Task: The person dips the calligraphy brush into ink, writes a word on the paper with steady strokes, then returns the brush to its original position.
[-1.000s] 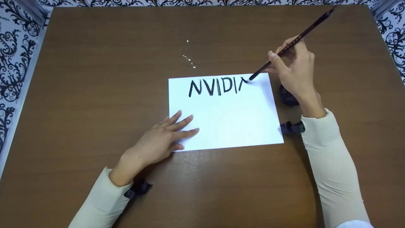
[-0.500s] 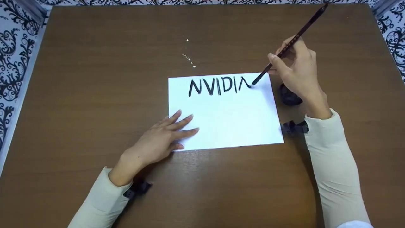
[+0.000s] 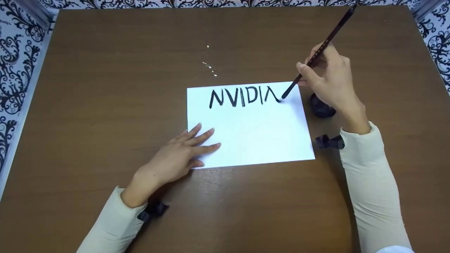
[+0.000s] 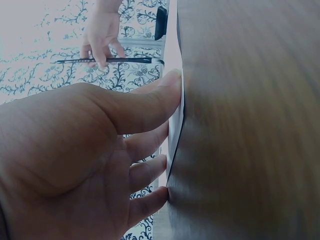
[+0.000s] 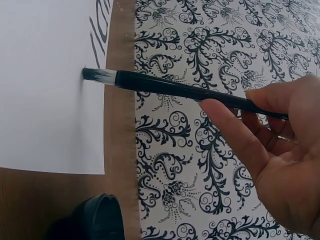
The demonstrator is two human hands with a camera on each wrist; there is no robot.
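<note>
A white sheet of paper (image 3: 253, 137) lies on the brown table (image 3: 105, 88), with large dark letters (image 3: 242, 96) reading NVIDIA along its top; the last letter has no crossbar. My right hand (image 3: 330, 77) pinches a dark paintbrush (image 3: 321, 49) between thumb and fingers, its handle leaning up and away. In the right wrist view the brush's dark-stained bristles (image 5: 97, 75) touch the paper at the end of a stroke. My left hand (image 3: 172, 158) rests with fingers spread on the paper's lower left corner; its thumb (image 4: 155, 102) presses the edge in the left wrist view.
A small dark pot (image 5: 102, 217) stands just right of the paper, partly under my right wrist. Several small white specks (image 3: 210, 66) lie on the table beyond the sheet. Black-and-white patterned cloth (image 3: 17, 70) shows past the table's edges.
My right hand has drawn the brush down and slightly right, lengthening the last letter's right-hand stroke. The handle stands steeper. My left hand and the paper have stayed put.
</note>
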